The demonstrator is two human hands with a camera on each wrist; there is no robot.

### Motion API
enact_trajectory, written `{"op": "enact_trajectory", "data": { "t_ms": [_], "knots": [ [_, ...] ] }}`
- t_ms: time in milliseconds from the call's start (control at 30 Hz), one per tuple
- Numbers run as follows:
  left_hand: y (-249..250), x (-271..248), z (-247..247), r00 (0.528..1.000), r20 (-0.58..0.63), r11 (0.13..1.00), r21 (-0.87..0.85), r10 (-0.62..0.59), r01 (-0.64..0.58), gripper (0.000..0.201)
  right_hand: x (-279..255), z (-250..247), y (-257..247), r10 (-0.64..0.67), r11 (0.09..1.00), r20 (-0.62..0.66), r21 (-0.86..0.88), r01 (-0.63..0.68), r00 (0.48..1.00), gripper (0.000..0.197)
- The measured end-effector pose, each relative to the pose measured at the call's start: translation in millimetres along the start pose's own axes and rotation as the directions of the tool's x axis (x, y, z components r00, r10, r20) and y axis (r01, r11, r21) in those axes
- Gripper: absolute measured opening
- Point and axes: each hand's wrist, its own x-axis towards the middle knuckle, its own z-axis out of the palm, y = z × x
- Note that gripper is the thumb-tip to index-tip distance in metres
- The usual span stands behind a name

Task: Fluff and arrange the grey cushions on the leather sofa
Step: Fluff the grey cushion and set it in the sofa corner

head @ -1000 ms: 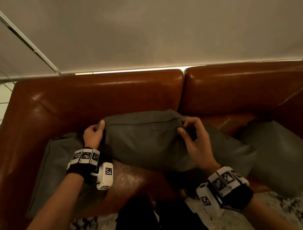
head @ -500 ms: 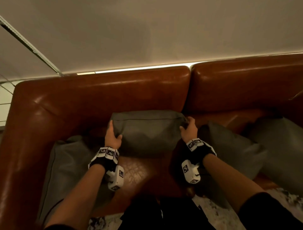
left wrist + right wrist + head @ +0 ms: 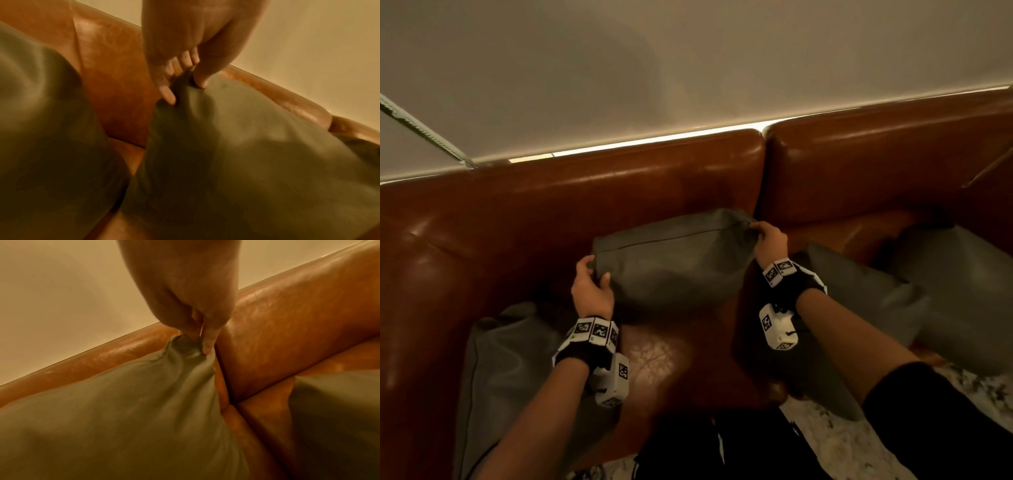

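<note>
A grey cushion (image 3: pixel 674 263) stands upright against the backrest of the brown leather sofa (image 3: pixel 585 192), near the seam between the two back sections. My left hand (image 3: pixel 594 274) grips its upper left corner, thumb on the front face (image 3: pixel 200 79). My right hand (image 3: pixel 767 236) pinches its upper right corner; in the right wrist view the fabric (image 3: pixel 185 347) bunches under the fingertips. The cushion (image 3: pixel 246 162) fills the lower part of both wrist views.
Another grey cushion (image 3: pixel 503 370) lies against the left armrest. Two more grey cushions (image 3: pixel 866 301) (image 3: pixel 955 294) lean on the seat to the right. A pale wall (image 3: pixel 688 68) rises behind the sofa. Patterned rug (image 3: pixel 825 445) shows at the bottom.
The cushion has gone from lying tilted toward me to standing against the backrest. Both hands shifted to its top corners, the right one moving up and back.
</note>
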Motion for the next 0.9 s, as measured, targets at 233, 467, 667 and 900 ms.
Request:
{"op": "enact_trajectory", "data": {
  "t_ms": [233, 467, 667, 900],
  "knots": [
    [19, -3, 5, 0.998, -0.001, 0.994, 0.088, -0.065, 0.065, 0.054, -7, -12, 11, -0.149, 0.982, 0.149, -0.09, 0.164, 0.978, 0.045],
    [75, -67, 48, 0.887, 0.068, 0.881, 0.105, 0.456, -0.461, 0.056, -9, -66, 82, -0.089, 0.994, 0.119, -0.059, 0.096, 0.989, 0.043],
    [113, -130, 123, 0.743, 0.257, 0.781, -0.1, 0.619, -0.616, 0.042, 31, -129, 208, 0.191, 0.947, 0.093, -0.28, -0.158, 0.977, 0.041],
    [103, -163, 237, 0.653, 0.751, 0.971, 0.075, 0.095, -0.228, 0.031, 101, -134, 288, 0.291, 0.892, 0.313, -0.43, -0.139, 0.904, 0.066]
  ]
}}
